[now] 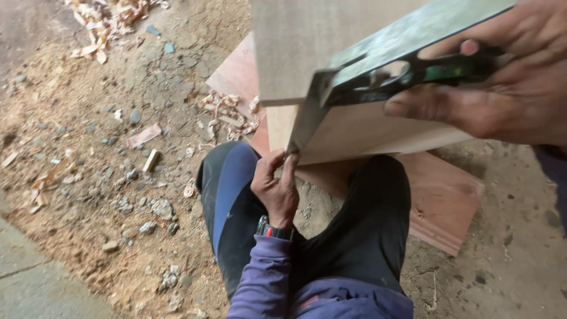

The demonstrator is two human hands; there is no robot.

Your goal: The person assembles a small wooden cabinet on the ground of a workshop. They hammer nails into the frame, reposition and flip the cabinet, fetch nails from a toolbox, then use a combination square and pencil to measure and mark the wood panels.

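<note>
Single view, head-worn camera. Looks steeply down over wearer's own lap and legs toward ground strewn with sawdust and wood shavings. Very near: right hand and pale board crowd upper right, partly cut by frame edge. Left hand sits near centre. No second view to overlap.

You are looking down on a rough, sandy dirt floor strewn with small grey stones and pale curled wood shavings. A smooth grey concrete slab fills the lower left corner. Soft daylight, no hard shadows.
</note>
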